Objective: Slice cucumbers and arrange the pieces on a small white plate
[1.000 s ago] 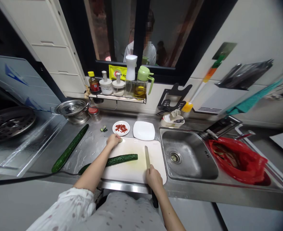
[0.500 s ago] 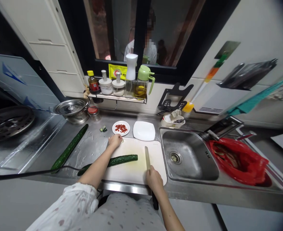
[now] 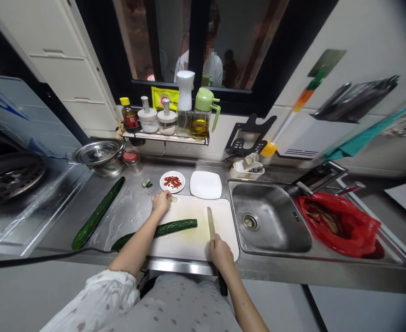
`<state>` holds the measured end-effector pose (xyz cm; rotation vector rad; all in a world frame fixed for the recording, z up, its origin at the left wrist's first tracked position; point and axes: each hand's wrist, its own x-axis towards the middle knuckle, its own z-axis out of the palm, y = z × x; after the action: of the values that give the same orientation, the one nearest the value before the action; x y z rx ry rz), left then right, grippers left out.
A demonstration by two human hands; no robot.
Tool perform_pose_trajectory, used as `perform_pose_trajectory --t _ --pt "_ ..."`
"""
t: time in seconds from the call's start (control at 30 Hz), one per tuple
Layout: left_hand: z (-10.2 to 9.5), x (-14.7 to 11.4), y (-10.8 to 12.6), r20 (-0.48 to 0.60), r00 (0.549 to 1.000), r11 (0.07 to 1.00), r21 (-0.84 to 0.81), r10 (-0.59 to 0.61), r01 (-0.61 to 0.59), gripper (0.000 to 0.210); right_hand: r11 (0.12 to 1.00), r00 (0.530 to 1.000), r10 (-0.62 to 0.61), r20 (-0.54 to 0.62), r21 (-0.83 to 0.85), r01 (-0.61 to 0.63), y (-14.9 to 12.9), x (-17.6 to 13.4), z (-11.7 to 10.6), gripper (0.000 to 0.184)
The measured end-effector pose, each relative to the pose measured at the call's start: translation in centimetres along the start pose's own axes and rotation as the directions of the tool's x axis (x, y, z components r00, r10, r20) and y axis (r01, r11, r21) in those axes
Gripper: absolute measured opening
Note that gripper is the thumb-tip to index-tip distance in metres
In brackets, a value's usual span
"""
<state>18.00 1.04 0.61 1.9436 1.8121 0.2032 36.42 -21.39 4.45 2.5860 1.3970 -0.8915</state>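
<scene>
You look to be near the start of the slicing: the cucumber point(image 3: 175, 226) on the board point(image 3: 189, 207) ends squarely at its right tip, and a pale slice point(image 3: 174, 199) lies at the board's far edge. Most of that length seems uncut, running from mid-board under your left forearm and off the board's left side onto the counter. The whole cucumber point(image 3: 99, 214), farther left on the counter, appears untouched. Small green pieces point(image 3: 146, 183) sit beyond the board, apart from it.

Your right hand point(image 3: 221, 251) is wrapped firmly round the knife point(image 3: 211, 223), its blade pointing away from you, right of the cucumber and apart from it. Your left hand point(image 3: 161, 203) is at the far left corner with fingertips bunched just beside the slice; you can't tell from here whether they pinch anything.

Your forearm hides the cucumber's middle. A dark cord point(image 3: 50, 259) passes near both cucumbers' close ends. Just past the board are a plate point(image 3: 162, 184) of red bits point(image 3: 173, 182) and a white dish point(image 3: 205, 184); the sink point(image 3: 275, 226) and a red bag point(image 3: 358, 230) are to your right.
</scene>
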Motion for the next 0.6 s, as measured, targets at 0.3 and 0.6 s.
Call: perform_pose_trajectory --t 0.3,0.6 --pt "0.8 -1.0 -0.1 -0.014 0.993 0.99 0.073 0.119 -0.118 0.023 1.0 1.0 -0.006 -0.003 0.01 0.006 0.1 0.1 0.1 0.033" --pt "-0.6 -2.4 0.4 -0.055 0.998 0.998 -0.068 -0.01 0.006 0.026 1.0 1.0 -0.002 0.009 -0.009 0.002 0.0 0.2 0.0 0.034"
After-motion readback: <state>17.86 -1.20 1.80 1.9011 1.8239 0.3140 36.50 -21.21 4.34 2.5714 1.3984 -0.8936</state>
